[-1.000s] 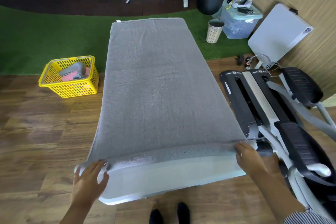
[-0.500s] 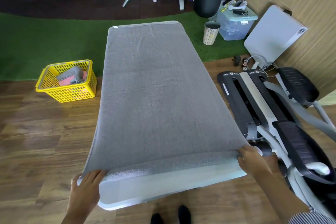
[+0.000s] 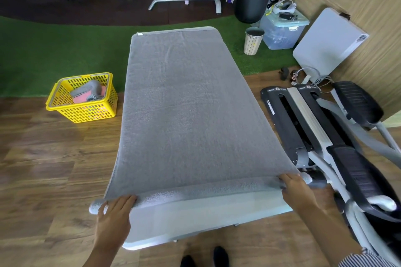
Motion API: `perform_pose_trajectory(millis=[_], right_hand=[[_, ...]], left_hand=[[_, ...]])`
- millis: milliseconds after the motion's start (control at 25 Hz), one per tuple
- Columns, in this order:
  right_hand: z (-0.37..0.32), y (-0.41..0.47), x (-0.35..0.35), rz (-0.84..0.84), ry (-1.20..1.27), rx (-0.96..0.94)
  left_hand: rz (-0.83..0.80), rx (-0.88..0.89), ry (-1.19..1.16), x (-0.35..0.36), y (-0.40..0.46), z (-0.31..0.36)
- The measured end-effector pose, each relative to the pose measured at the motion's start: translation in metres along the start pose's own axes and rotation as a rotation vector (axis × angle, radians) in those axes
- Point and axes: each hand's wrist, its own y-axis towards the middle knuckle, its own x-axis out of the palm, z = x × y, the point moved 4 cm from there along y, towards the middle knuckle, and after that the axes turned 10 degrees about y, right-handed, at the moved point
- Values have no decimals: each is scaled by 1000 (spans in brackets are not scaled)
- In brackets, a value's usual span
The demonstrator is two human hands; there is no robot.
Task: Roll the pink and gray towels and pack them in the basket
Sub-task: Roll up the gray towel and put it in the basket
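1. Gray towel [image 3: 191, 110]: spread flat along the white tabletop [image 3: 195, 221], covering it from the far end to near the front; its near edge is turned into a thin roll that runs across the full width.
2. Left hand [image 3: 115, 212]: at 7 o'clock, palm down on the left end of the roll, fingers curled over it and holding it.
3. Right hand [image 3: 297, 188]: at 4 o'clock, fingers curled over the right end of the roll, gripping it; striped sleeve at the forearm.
4. Edges: both roll ends poke slightly past the tabletop sides; a bare white strip of tabletop lies between the roll and the front edge.
5. Yellow basket [image 3: 84, 110]: on the wooden floor at 9 o'clock, well apart from the tabletop, holding rolled gray and pink towels.
6. Open room: bare floor to the left; exercise machine [image 3: 321, 136] close along the right side at 3 o'clock.
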Motion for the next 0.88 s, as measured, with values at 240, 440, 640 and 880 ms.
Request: perform_pose_trajectory(millis=[240, 440, 640, 880], right_hand=[[12, 9, -2, -56, -11, -18], [-6, 10, -12, 52, -43, -96], [-3, 4, -3, 26, 61, -90], [2, 11, 2, -14, 26, -53]], left_hand=[[-19, 64, 29, -3, -6, -4], [-37, -18, -33, 0, 5, 0], [15, -18, -101, -2, 3, 9], [-46, -90, -42, -6, 6, 15]])
